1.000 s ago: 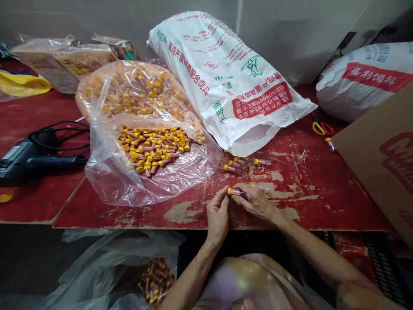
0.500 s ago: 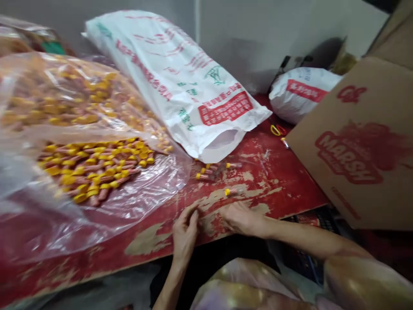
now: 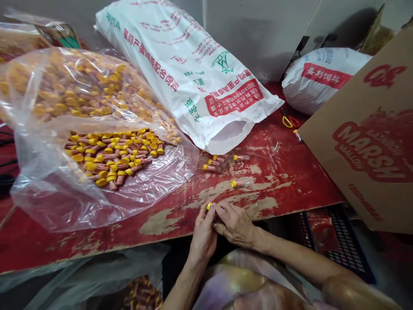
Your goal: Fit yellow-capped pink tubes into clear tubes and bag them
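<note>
Low in the centre of the frame, here's the small tube with the yellow cap (image 3: 209, 206), the cap peeking up between the fingers! The left hand (image 3: 203, 234) pinches it; the right hand (image 3: 237, 226) bends in against it, though whether those fingers grip is hidden. Both are just over the near edge of the worn red table (image 3: 112, 241).

Now the lettering! At the right of the frame, the brown cardboard box (image 3: 371, 198) shouts "MARSH" over "MALLOW" in red, with a smaller line below that's hard to make out. Top centre, the long white sack (image 3: 190, 77) carries red and green Chinese characters, including 蛋鸡产蛋高峰期, and "ISO9001" in white on a red block. Upper right, a plump white sack (image 3: 306, 92) wears a red band ending 利饲料.

At left, a clear plastic bag (image 3: 167, 176) spills a heap of yellow-capped tubes (image 3: 122, 150), and one lone yellow-capped tube (image 3: 238, 184) lies just beyond the hands.
</note>
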The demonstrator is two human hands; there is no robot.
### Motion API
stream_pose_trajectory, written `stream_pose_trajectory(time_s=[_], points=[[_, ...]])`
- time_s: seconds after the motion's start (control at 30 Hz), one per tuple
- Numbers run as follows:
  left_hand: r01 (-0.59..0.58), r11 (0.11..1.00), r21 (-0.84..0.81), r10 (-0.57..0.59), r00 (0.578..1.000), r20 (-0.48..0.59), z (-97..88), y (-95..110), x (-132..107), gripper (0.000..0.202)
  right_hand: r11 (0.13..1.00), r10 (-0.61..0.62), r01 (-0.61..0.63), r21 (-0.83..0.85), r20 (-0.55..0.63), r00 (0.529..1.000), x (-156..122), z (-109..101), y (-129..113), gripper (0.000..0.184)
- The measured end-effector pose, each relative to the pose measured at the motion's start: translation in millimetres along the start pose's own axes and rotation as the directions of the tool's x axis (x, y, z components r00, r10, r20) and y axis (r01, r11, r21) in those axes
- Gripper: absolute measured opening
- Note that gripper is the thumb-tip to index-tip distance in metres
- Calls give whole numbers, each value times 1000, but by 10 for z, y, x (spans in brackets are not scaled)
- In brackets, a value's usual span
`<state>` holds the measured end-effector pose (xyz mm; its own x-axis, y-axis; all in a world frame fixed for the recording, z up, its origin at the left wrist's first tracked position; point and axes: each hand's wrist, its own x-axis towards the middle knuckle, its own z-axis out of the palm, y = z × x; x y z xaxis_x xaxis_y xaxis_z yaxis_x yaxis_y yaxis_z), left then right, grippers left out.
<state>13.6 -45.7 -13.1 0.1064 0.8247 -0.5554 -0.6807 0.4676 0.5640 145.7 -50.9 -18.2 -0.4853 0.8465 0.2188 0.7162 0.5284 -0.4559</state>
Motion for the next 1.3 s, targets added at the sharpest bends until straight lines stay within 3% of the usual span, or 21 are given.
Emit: stream_pose_trajectory(time_s=[0.07, 0.2, 0.27, 0.37, 0.53, 0.63, 0.77, 0.9, 1.0, 1.1, 1.2, 1.27, 1.3], points=[[8, 998, -57, -10, 999, -32, 3, 5, 23, 44, 997, 38, -39, -59, -17, 999, 36, -113, 73, 47], [-8, 998, -69, 6, 999, -34, -10, 49, 79, 40, 917, 221, -243, -318, -103, 970, 163, -435, 541, 38], [-1, 998, -65, 1, 1000, -5, -10, 56, 68, 40, 895, 214, -201, -398, -13, 977, 212, -534, 750, 29], [34, 998, -53, -32, 998, 47, -8, 49, 29, 39, 924, 181, -104, -369, 180, 967, 255, -625, 865, 25], [65, 998, -9, -64, 992, 109, -9, 40, 23, 40, 871, 320, -89, -483, 421, 848, 347, -786, 783, 22], [86, 996, 33, -89, 989, 117, -2, 9, 55, 36, 877, 291, -36, -479, 471, 832, 390, -743, 792, 18], [120, 992, 46, -125, 985, 121, 24, -47, 117, 35, 885, 296, -84, -457, 416, 859, 378, -578, 901, 22], [105, 994, -1, -104, 986, 131, 86, -54, 138, 37, 902, 269, -88, -423, 391, 880, 349, -540, 973, 29], [93, 994, -54, -87, 990, 112, 141, -44, 96, 37, 949, 212, -138, -284, 250, 945, 297, -487, 815, 31], [72, 989, -133, -55, 991, 125, 174, -53, 59, 36, 990, 123, -120, -78, 37, 992, 206, -326, 457, 27], [1, 973, -231, 12, 998, 55, 177, -59, 69, 34, 999, -47, 47, 11, 23, 999, 190, -217, 189, 24], [11, 966, -256, -6, 1000, 19, 166, -46, 83, 32, 995, -96, 97, -13, 22, 995, 282, -250, 234, 24], [42, 965, -259, -37, 999, 26, 157, -35, 86, 31, 996, -66, 65, -65, -3, 998, 358, -298, 333, 24]])
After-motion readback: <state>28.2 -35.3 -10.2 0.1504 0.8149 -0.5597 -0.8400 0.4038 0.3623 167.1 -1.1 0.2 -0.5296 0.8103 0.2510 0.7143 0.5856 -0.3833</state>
